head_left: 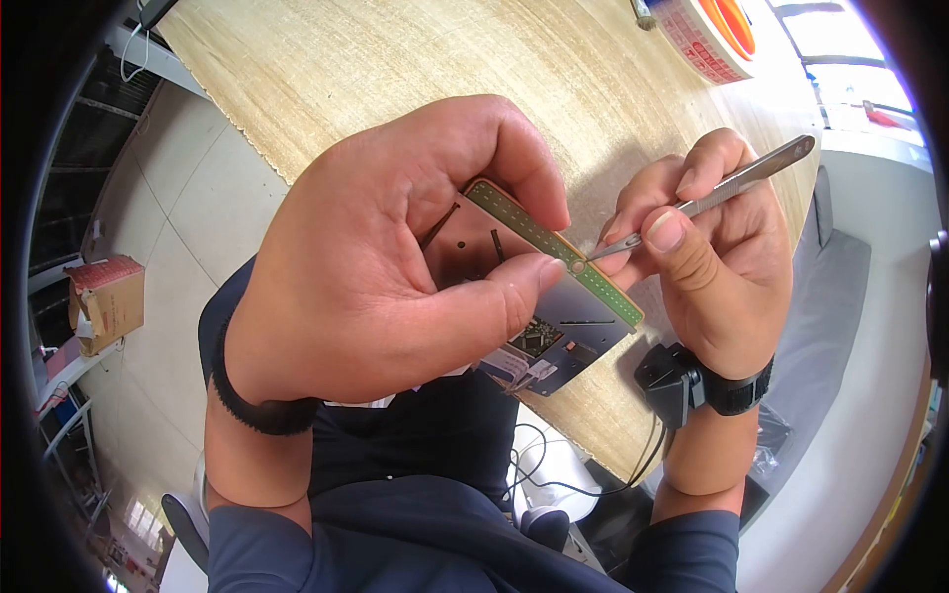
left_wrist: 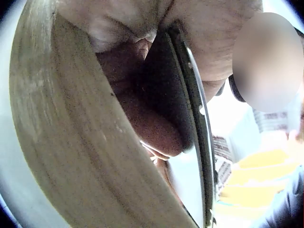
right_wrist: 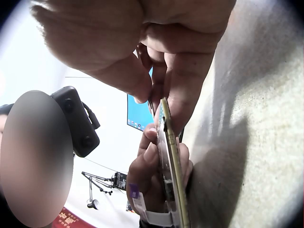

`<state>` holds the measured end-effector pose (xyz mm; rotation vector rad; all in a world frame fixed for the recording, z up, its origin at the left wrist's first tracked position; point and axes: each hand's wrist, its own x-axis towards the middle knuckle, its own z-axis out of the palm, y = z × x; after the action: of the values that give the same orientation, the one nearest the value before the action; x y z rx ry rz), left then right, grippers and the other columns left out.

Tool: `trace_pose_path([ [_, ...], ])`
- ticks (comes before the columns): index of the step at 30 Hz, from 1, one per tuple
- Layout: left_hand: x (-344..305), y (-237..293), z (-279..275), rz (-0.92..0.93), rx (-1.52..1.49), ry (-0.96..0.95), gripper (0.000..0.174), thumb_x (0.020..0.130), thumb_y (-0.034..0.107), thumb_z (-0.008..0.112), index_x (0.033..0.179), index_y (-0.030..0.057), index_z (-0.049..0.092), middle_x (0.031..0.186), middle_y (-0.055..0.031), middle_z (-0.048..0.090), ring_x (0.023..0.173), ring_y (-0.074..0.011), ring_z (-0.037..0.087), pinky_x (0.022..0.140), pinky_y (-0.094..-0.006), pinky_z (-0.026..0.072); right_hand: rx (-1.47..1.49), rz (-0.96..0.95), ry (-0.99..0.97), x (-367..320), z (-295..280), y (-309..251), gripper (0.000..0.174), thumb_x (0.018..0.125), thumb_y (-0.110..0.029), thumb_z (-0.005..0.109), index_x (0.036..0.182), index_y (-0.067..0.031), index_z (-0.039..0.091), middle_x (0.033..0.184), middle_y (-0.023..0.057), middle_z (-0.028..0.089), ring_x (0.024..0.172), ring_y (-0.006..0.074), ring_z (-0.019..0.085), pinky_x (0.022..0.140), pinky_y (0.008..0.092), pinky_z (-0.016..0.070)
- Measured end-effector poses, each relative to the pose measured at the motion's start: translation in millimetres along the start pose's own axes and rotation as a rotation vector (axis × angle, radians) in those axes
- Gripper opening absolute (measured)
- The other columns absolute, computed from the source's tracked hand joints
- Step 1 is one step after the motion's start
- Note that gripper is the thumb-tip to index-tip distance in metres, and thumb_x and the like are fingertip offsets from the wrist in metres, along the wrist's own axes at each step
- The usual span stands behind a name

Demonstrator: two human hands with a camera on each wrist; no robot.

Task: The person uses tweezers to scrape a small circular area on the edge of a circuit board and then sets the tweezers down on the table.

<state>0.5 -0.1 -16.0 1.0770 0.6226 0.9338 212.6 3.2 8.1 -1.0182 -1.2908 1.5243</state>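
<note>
Nearest, the left hand (head_left: 356, 247) gripped the circuit board (head_left: 593, 334), its green edge (head_left: 608, 297) slanting from far left to near right; rightward, the right hand (head_left: 717, 262) pinched a slim metal tool (head_left: 736, 184), tip at that edge.

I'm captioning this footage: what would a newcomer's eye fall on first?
Probably the shiny metal tweezers in the right hand, their tip by the green-edged board. The left hand grips that board, near the middle of the head view. Next, perhaps, the red-printed white round object, showing some orange, on the wooden table at upper right.
</note>
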Motion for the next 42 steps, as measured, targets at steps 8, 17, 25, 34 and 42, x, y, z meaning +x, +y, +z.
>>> trace_pose_path([
  [8, 0.1, 1.3, 0.2, 0.004, 0.027, -0.012, 0.027, 0.077, -0.012, 0.062, 0.1, -0.0035, 0.051, 0.092, -0.0046, 0.05, 0.076, -0.0028, 0.056, 0.06, -0.0136, 0.0463, -0.015, 0.001, 0.002, 0.0, -0.4, 0.0, 0.026, 0.087, -0.01, 0.064, 0.098, -0.0061, 0.04, 0.081, 0.0171, 0.059, 0.07, 0.0203, 0.065, 0.056, 0.0228, 0.0553],
  [17, 0.1, 1.8, -0.7, 0.013, 0.061, -0.023, 0.027, 0.077, -0.012, 0.062, 0.1, -0.0036, 0.051, 0.092, -0.0043, 0.051, 0.077, -0.003, 0.056, 0.061, -0.0135, 0.046, -0.02, -0.002, -0.008, -0.3, -1.0, 0.7, 0.027, 0.087, -0.009, 0.065, 0.098, -0.0056, 0.04, 0.082, 0.0172, 0.059, 0.071, 0.0209, 0.065, 0.056, 0.0229, 0.0553],
  [25, -0.3, 1.6, -1.7, 0.003, 0.052, -0.038, 0.028, 0.076, -0.012, 0.061, 0.101, -0.004, 0.051, 0.094, -0.0053, 0.051, 0.079, -0.0045, 0.057, 0.064, -0.0147, 0.0481, -0.013, 0.011, -0.022, -0.1, -2.1, 0.9, 0.028, 0.086, -0.007, 0.065, 0.098, -0.0049, 0.04, 0.083, 0.0166, 0.059, 0.071, 0.0208, 0.065, 0.056, 0.0228, 0.055],
  [34, 0.1, -0.1, -1.5, 0.017, 0.027, -0.026, 0.028, 0.076, -0.013, 0.061, 0.1, -0.0038, 0.051, 0.093, -0.0046, 0.05, 0.078, -0.0042, 0.056, 0.062, -0.0145, 0.0475, -0.01, 0.013, 0.011, -0.7, 1.1, 0.0, 0.027, 0.086, -0.008, 0.065, 0.097, -0.0052, 0.04, 0.082, 0.0166, 0.059, 0.07, 0.0204, 0.065, 0.056, 0.0224, 0.0548],
  [42, 0.2, 1.0, -0.8, 0.004, 0.023, -0.02, 0.027, 0.076, -0.013, 0.061, 0.099, -0.0035, 0.051, 0.092, -0.0043, 0.05, 0.076, -0.0033, 0.055, 0.06, -0.0138, 0.0463, -0.021, 0.002, 0.024, -0.8, 1.7, -1.2, 0.027, 0.087, -0.009, 0.064, 0.097, -0.0055, 0.04, 0.081, 0.0173, 0.059, 0.068, 0.0201, 0.065, 0.055, 0.0226, 0.0551],
])
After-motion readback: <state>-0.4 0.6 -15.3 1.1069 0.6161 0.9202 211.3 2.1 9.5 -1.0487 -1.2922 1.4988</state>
